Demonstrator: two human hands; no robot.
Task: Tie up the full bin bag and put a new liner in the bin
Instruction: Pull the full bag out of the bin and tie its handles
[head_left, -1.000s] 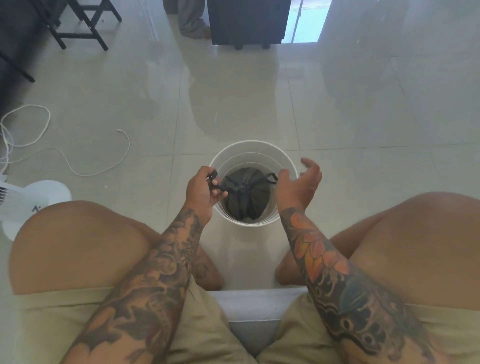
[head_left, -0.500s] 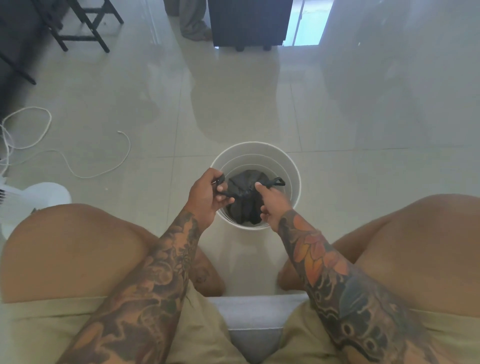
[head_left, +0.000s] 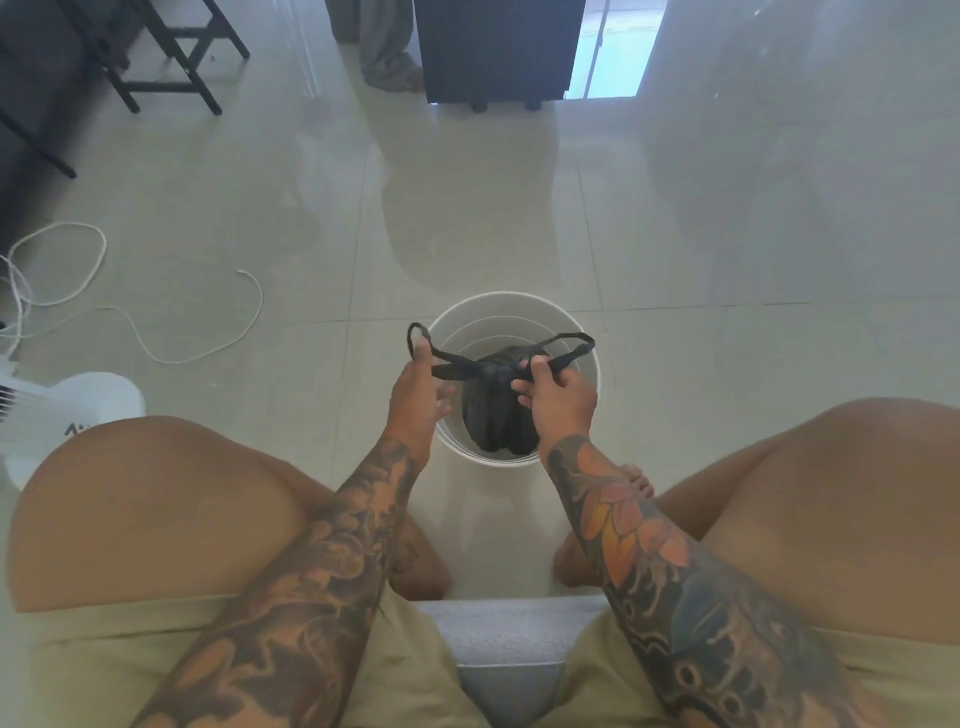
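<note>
A round white bin (head_left: 589, 374) stands on the tiled floor between my knees. Inside it sits a full black bin bag (head_left: 496, 421), gathered at the top with two thin black handle loops. My left hand (head_left: 415, 395) is at the bin's left rim, with one loop hooked over its raised thumb and fingers. My right hand (head_left: 558, 395) hovers over the bin and pinches the other loop, which stretches out toward the right rim. The two loops cross above the bag's neck. No new liner is in view.
I sit on a grey seat edge (head_left: 509, 639) with my bare knees either side of the bin. A white fan base (head_left: 67, 410) and a loose white cable (head_left: 156, 332) lie at the left. A black cabinet (head_left: 496, 52) and black chair legs (head_left: 171, 67) stand far off.
My right hand came in from the right rim and took hold of the right loop. Both loops have been pulled up and outward, and my left hand's grip has loosened into a hook.
</note>
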